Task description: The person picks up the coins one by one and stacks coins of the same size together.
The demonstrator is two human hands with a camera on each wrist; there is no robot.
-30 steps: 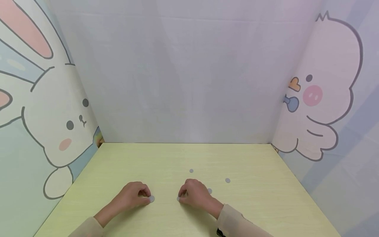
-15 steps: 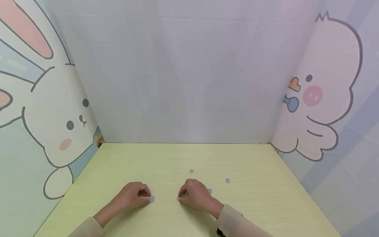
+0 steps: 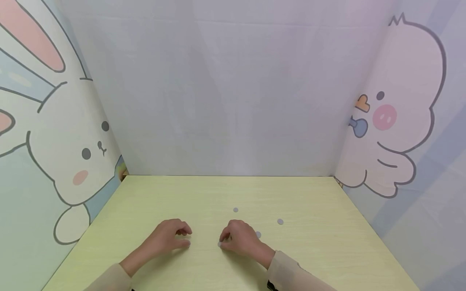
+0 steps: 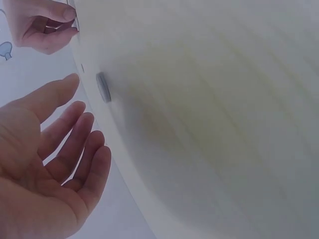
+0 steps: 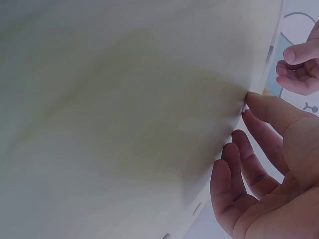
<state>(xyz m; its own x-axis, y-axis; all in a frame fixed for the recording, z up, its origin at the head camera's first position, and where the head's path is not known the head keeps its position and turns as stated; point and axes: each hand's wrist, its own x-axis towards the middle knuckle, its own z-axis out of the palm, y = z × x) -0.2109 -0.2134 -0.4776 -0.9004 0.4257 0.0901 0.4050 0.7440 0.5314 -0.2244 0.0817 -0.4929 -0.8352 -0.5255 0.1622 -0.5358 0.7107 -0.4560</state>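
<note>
My left hand [image 3: 168,237] hovers with thumb and fingers spread, just over the table. Close to its thumb tip lies a grey coin [image 4: 103,87], flat on the wood and apart from the fingers in the left wrist view; from the head, the hand covers nearly all of it. With thumb and index finger my right hand [image 3: 240,237] pinches another grey coin [image 3: 220,244] at the tabletop. Its remaining fingertips rest along the surface in the right wrist view. Behind that hand a third coin [image 3: 258,234] is partly covered.
Farther back on the pale wooden table [image 3: 174,198] lie two more coins, one near the middle [image 3: 235,209] and one to the right [image 3: 280,221]. A plain backdrop [image 3: 229,97] rises at the far edge, with cartoon-printed cloths at both sides.
My left hand has let go of its coin, opened its fingers and risen slightly, shifting a little right over it. The right hand keeps its pinch in the same place.
</note>
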